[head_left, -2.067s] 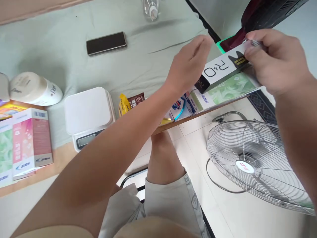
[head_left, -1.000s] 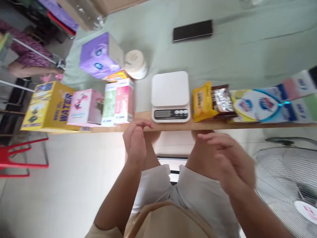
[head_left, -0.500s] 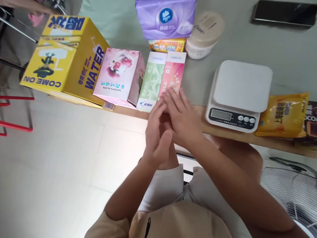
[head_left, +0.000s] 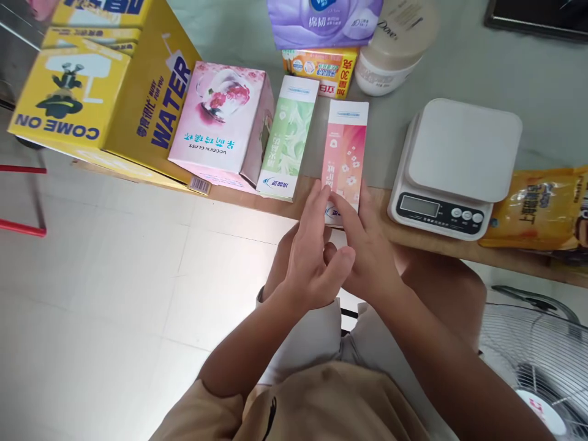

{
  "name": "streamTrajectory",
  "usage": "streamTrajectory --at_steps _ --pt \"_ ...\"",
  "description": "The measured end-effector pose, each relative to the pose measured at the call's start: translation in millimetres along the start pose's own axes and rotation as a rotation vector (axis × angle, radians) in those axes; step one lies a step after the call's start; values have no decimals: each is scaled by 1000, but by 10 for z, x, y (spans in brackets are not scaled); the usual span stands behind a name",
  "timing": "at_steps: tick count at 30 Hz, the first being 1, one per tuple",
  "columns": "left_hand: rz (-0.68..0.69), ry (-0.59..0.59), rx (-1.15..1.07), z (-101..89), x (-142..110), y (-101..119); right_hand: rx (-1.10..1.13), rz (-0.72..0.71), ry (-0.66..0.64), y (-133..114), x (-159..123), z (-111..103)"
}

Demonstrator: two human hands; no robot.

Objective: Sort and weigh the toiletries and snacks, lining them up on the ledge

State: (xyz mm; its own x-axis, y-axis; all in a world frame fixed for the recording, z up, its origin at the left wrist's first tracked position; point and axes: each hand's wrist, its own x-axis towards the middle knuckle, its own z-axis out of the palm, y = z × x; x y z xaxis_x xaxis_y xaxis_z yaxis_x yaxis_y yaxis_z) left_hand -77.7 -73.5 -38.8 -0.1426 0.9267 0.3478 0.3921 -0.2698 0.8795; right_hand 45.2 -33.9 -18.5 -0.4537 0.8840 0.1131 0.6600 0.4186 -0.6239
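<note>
A slim pink toothpaste box (head_left: pixel 345 150) lies at the table's front edge, its near end jutting slightly over. My right hand (head_left: pixel 370 254) grips that near end, with the thumb on top and fingers along the right side. Stretched out beside the box's lower left edge are the fingers of my left hand (head_left: pixel 316 257), the thumb apart; its fingertips seem to touch the box. A matching green toothpaste box (head_left: pixel 291 138) lies to the left, with a gap between the two. Left of it stands a pink glass-cup box (head_left: pixel 225 119).
A big yellow carton (head_left: pixel 68 92) stands far left. Behind are a purple tissue pack (head_left: pixel 326 24), an orange soap pack (head_left: pixel 321 67) and a Dove tub (head_left: pixel 386 67). To the right are a white kitchen scale (head_left: pixel 463 150), a yellow snack bag (head_left: pixel 533 211) and, below, a fan (head_left: pixel 537 349).
The pink toothpaste box has slid right and toward me, away from the green one. My hands have moved with it, the right one now gripping its near end. The view has shifted slightly.
</note>
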Motion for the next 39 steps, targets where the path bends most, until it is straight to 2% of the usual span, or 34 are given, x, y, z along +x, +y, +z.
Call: streamTrajectory --at_steps 4,7,10,15,18,21,25,30,35,39 --pt "49 -65 -63 -17 -124 188 150 -53 17 -13 -103 -91" --pt "85 -101 -78 6 -246 373 192 -114 121 -25 -304 -182" --pt "120 -145 -160 164 -253 491 149 -125 243 56 -519 -344" --pt "253 -292 -273 606 109 600 -29 -3 330 382 -602 -743" --pt "197 -334 -259 811 379 681 2 139 308 551 -457 -914" --pt "112 -347 -225 915 574 714 68 211 261 648 -264 -994" --pt "57 -322 -196 889 674 645 71 151 209 665 -175 -1004" --pt "54 -223 -221 690 558 472 157 54 412 626 -388 -925" --pt "-8 -192 -261 610 457 348 178 64 483 664 -502 -842" --pt "-16 -253 -298 673 501 382 131 123 443 678 -453 -865"
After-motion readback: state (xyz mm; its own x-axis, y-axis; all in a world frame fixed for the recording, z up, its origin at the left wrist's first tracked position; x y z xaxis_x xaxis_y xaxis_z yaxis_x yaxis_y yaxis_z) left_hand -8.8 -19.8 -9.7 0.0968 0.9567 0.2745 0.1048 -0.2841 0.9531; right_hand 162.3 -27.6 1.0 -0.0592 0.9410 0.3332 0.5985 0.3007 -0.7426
